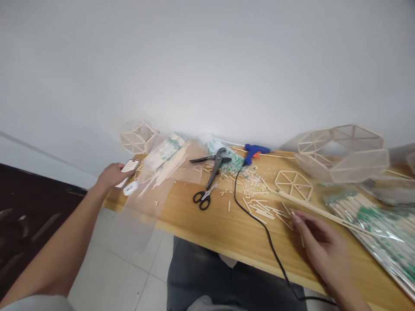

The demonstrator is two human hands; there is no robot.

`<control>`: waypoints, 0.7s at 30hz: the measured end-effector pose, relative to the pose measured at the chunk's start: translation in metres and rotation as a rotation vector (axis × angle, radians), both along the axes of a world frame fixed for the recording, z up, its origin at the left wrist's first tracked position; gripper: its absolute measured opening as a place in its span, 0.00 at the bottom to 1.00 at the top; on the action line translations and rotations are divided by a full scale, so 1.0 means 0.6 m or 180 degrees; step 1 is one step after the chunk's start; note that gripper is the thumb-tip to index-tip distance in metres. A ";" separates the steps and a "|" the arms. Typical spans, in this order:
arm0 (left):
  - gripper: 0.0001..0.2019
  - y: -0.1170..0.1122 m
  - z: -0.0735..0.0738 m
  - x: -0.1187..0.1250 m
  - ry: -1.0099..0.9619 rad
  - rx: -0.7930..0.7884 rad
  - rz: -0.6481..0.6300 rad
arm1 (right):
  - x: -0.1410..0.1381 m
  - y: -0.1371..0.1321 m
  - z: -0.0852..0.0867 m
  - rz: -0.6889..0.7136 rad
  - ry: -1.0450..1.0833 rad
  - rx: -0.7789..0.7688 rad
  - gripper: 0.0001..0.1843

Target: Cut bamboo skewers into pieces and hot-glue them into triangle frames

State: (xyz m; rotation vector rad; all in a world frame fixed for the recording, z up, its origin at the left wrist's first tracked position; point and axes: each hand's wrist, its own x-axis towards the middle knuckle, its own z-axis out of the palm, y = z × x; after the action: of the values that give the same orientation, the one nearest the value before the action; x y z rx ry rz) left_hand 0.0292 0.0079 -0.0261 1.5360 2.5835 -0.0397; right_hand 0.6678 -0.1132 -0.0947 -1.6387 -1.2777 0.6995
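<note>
At the table's left end, my left hand (pixel 111 176) is closed around a phone (pixel 128 169) with a lit screen. A small white object (pixel 130 188) lies just beside it. My right hand (pixel 319 239) pinches a thin wooden stick (pixel 302 239) near the front edge on the right. Several cut sticks (pixel 262 209) lie scattered to the left of that hand. Beyond it rests a flat hexagonal stick frame (pixel 293 185) with spokes. Long sticks (pixel 327 214) run from near the frame toward the right.
Black-handled scissors (pixel 204 198) and dark pliers (pixel 216 166) lie mid-table. Behind them is a blue glue gun (pixel 253 153), its black cord (pixel 271 246) crossing the front edge. Covered stick frames stand left (pixel 138 137) and right (pixel 359 162). Packaged sticks (pixel 379 229) lie at right.
</note>
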 end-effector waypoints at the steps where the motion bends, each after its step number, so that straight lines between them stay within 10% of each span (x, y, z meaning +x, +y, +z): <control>1: 0.22 -0.001 0.000 -0.001 0.0009 -0.0026 0.0002 | 0.000 0.001 -0.001 0.0026 0.0025 0.0031 0.23; 21: 0.27 -0.033 0.037 0.047 0.0268 0.0495 0.0020 | -0.001 0.004 -0.011 0.0203 0.0402 0.0227 0.24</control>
State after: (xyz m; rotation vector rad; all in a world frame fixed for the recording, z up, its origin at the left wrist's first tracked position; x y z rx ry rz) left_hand 0.0574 -0.0122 -0.0042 1.6103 2.7145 0.1019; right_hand 0.6672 -0.1106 -0.1016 -1.4784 -1.2540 0.7751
